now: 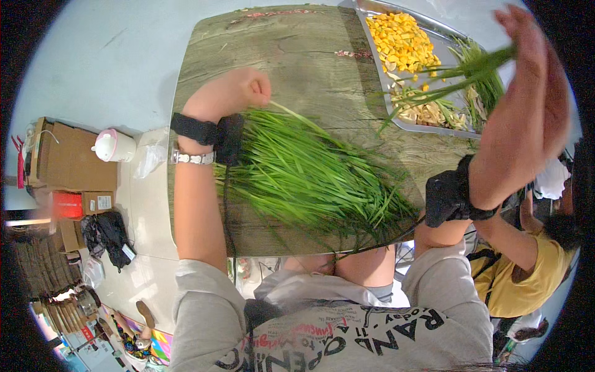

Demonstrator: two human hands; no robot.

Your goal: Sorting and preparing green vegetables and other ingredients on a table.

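Note:
A large heap of long green garlic chives (pixel 307 167) lies across the wood-patterned table (pixel 297 51) in front of me. At the heap's far left side, my left hand (pixel 239 90) is closed with its fingertips on the pale end of a single stalk. Up at the right, my right hand (pixel 530 46) holds a small bunch of chives (pixel 474 67), blurred, whose leaf tips hang leftward over a metal tray (pixel 418 125). More chives (pixel 483 79) lie in the tray beneath that hand. Part of this pile is hidden by my right forearm.
Diced yellow pieces (pixel 402 42) and pale trimmings (pixel 427 109) share the tray. Reddish scraps (pixel 279 14) lie along the table's far edge. A person in a yellow shirt (pixel 525 279) is close at my right. Cardboard boxes (pixel 83 156) and a white bucket (pixel 116 145) stand at left.

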